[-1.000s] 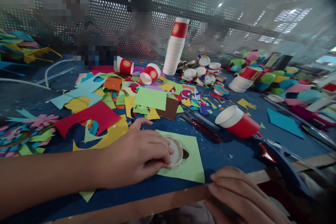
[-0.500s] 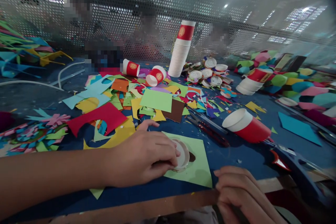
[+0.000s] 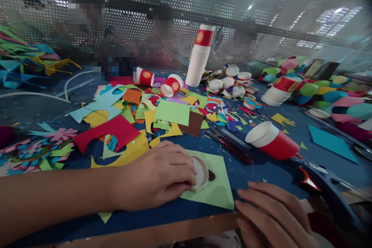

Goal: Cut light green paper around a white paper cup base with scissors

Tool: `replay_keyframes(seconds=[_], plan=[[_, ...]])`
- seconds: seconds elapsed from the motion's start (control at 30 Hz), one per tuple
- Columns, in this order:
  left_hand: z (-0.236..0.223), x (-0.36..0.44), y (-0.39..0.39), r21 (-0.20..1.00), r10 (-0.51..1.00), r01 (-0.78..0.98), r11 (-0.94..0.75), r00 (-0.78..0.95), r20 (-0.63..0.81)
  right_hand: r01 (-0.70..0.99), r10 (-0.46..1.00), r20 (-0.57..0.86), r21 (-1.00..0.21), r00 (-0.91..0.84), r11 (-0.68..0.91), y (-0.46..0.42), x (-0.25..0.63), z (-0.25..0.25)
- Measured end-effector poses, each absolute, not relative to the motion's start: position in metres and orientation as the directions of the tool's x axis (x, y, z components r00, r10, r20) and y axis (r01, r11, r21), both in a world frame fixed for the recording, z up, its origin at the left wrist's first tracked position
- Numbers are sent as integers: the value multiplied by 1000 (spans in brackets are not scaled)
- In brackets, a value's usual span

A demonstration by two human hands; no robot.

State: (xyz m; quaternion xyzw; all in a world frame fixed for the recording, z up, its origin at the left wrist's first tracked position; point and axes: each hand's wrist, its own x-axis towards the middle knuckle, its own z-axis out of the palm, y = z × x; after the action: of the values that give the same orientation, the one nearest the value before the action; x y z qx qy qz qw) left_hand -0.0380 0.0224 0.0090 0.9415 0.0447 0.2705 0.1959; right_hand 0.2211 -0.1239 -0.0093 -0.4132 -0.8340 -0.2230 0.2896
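Disc (image 3: 201, 172), white, on sheet (image 3: 219, 195) near desk's (image 3: 136, 219) front edge; probably light, stiff, crushable; take by rim. Left hand (image 3: 165, 176) pinches rim; right hand (image 3: 273, 209) spreads, empty.

A round, rimmed white piece (image 3: 201, 173) sits on light green paper (image 3: 220, 193)

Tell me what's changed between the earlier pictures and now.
The view has swung left. The left hand has lowered its raised finger; the right hand, earlier more curled, has spread its fingers beside the light green sheet. Nothing was visibly grasped or released. The left hand stays on the white rimmed disc; the nearest paper cup lies as before.
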Motion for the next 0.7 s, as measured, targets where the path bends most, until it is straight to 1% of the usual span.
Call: replay_keyframes(seconds=[0.17,0.33,0.6,0.7], plan=[[8,-38,23,389,190,-23,-921,846,499,873,618,678,74,-398,482,-119,211,-17],[9,-38,24,390,183,-22,-921,858,480,889,622,701,36,-349,457,-116,206,-21],[10,-38,22,385,202,8,-923,861,467,882,618,701,34,-356,470,-116,207,-22],[14,-38,21,384,217,16,-923,846,486,882,607,717,24,-343,471,-114,206,-23]])
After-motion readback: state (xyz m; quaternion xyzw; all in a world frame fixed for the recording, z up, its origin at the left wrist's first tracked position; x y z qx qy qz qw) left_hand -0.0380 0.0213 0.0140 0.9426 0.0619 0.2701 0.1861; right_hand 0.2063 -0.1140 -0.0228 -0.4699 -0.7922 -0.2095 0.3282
